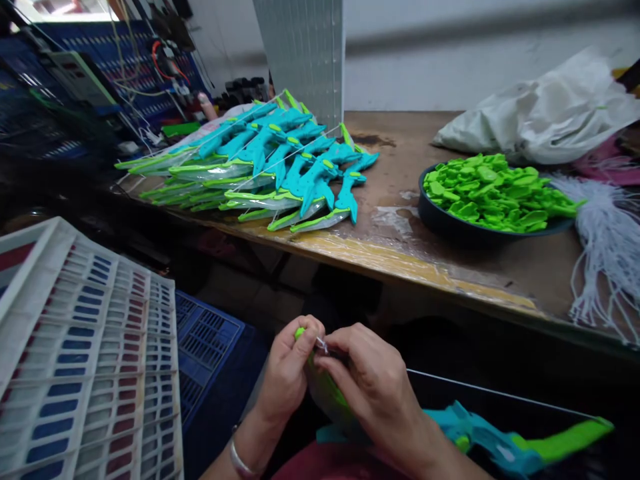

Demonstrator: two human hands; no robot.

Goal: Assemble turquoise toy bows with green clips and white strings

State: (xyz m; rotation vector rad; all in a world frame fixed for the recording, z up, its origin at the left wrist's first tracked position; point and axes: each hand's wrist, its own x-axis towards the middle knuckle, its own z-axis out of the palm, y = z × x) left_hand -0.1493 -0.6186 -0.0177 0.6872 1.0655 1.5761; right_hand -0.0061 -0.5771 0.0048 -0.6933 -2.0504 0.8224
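On my lap lies a toy bow (565, 441) with a teal middle and bright green limbs. My left hand (286, 373) is closed around the bow's near-left green tip, thumb on top. Close beside it, my right hand (377, 377) pinches the end of a white string (321, 345) between thumb and fingers, right at that tip. The string runs taut behind my right wrist to the bow's other tip at the right. My right hand and forearm hide part of the bow's middle.
A pile of teal and green toy bows (300, 150) lies on the workbench (395, 143). A dark bowl (435, 223) holds green plastic pieces (485, 190). Right of it hang white strings (605, 247) near a white sack (545, 110). A white crate (115, 360) stands at my left, by a blue crate (205, 340).
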